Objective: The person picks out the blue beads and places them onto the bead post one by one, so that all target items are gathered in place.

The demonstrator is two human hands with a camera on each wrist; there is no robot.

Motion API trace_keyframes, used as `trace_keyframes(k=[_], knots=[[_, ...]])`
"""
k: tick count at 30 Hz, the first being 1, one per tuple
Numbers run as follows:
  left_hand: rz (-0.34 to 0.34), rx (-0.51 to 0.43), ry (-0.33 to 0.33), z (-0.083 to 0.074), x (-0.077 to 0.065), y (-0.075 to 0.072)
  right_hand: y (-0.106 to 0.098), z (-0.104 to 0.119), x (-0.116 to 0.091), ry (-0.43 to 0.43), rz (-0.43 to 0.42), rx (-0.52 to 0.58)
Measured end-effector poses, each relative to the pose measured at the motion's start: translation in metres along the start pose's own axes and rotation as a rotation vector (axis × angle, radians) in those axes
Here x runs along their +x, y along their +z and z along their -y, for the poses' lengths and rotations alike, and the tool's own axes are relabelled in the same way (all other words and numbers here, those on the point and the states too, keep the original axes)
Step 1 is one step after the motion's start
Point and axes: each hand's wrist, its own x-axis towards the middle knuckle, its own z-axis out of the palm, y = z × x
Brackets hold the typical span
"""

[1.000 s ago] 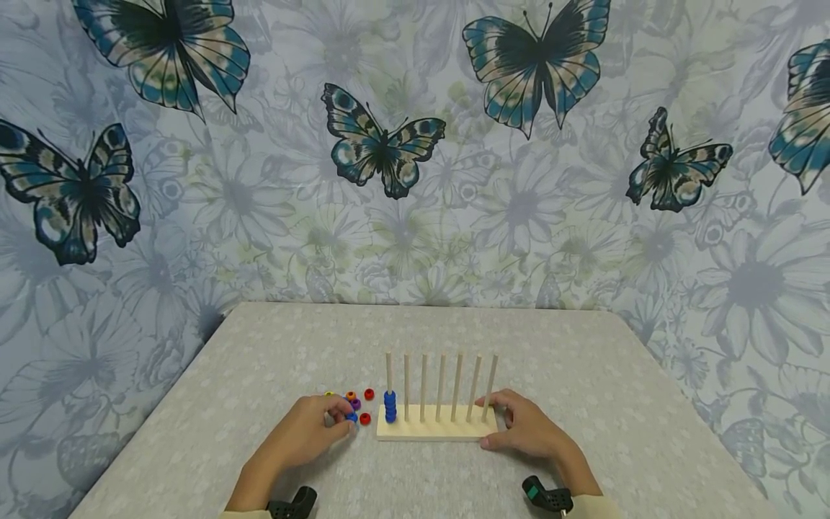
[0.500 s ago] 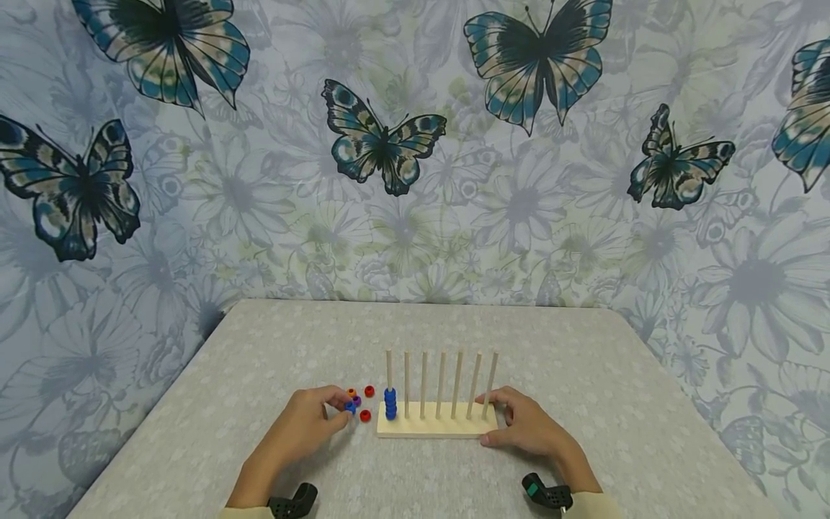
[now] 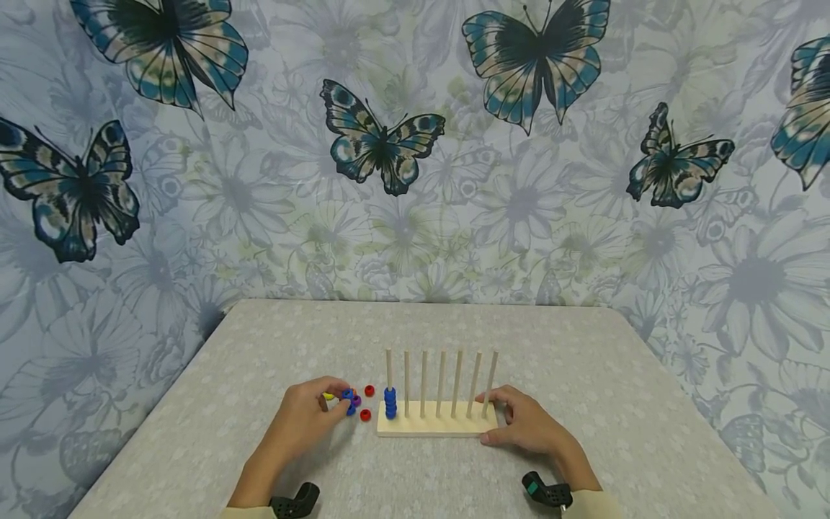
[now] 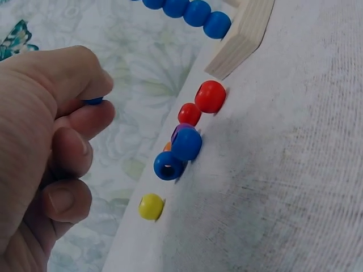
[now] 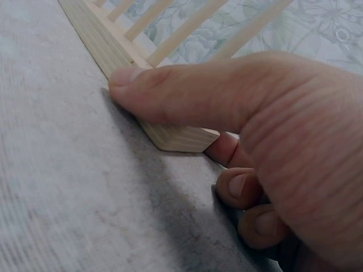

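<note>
My left hand point(image 3: 308, 417) pinches a blue bead point(image 4: 94, 101) between thumb and forefinger, raised above the loose beads; most of that bead is hidden by the fingers in the left wrist view. The right hand point(image 3: 528, 424) grips the right end of a wooden peg stand point(image 3: 434, 429), thumb on its front edge and fingers behind. Several upright pegs rise from the stand. On its leftmost peg sits a stack of blue beads point(image 3: 390, 404); the other pegs carry none.
Left of the stand lie loose beads: a yellow bead point(image 4: 151, 207), two red beads, a purple bead point(image 3: 357, 401), an orange one partly hidden, and two blue beads, one of them a blue bead point(image 4: 168, 165) with its hole showing. A patterned cloth covers the table point(image 3: 551, 346).
My left hand has lifted a little away from the loose beads with a blue bead in its fingertips. The right hand and the peg stand have stayed in place.
</note>
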Motion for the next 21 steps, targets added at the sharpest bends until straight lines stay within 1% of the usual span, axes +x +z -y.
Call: trace_keyframes(k=[4,9,12,15,21], knots=[[-0.077,0.011,0.048,-0.005,0.001,0.0,0.0,-0.001,0.0,0.0,-0.004,-0.002],[-0.188,-0.005,0.142,-0.012,0.0,0.0,0.001,-0.001,-0.001,-0.001,-0.004,0.001],[-0.245,-0.003,0.183,-0.015,0.001,0.0,0.001,-0.001,-0.002,-0.001,0.0,0.005],[-0.287,0.005,0.207,-0.019,0.003,0.0,0.001,-0.002,-0.001,-0.005,0.0,-0.003],[-0.338,0.005,0.235,-0.028,0.009,-0.006,0.0,-0.003,0.0,-0.014,0.001,-0.02]])
